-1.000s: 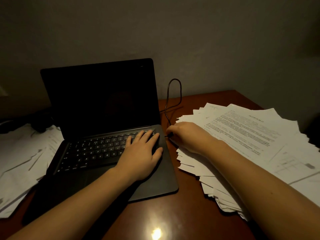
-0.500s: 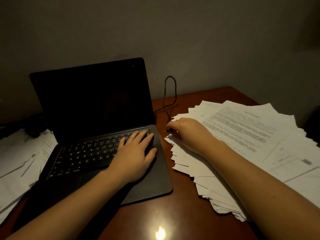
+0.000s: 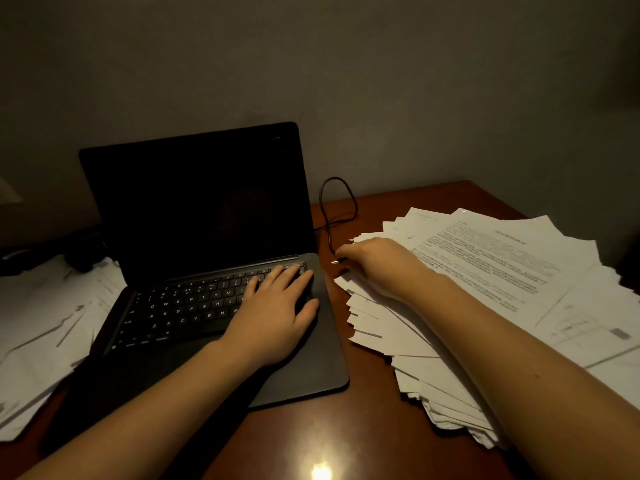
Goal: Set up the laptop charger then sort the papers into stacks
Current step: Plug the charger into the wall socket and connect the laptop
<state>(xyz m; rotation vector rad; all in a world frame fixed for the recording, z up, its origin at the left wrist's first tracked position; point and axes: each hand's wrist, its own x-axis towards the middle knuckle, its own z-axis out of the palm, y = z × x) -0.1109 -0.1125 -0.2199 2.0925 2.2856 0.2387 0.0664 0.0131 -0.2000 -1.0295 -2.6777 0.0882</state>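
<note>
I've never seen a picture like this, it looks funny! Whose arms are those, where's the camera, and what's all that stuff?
There is no machine here: those are a person's two arms. The camera sits on the person's head and looks down, so you see what they see. The left hand lies flat on the keyboard of an open laptop with a dark screen. The right hand pinches the plug end of a thin black charger cable just beside the laptop's right edge; it is not plugged in yet. On the brown table lie two messy heaps of printed papers: the right pile under the right arm, the left pile on the laptop's other side. The bright spot at the bottom is a light shining off the table.
</note>
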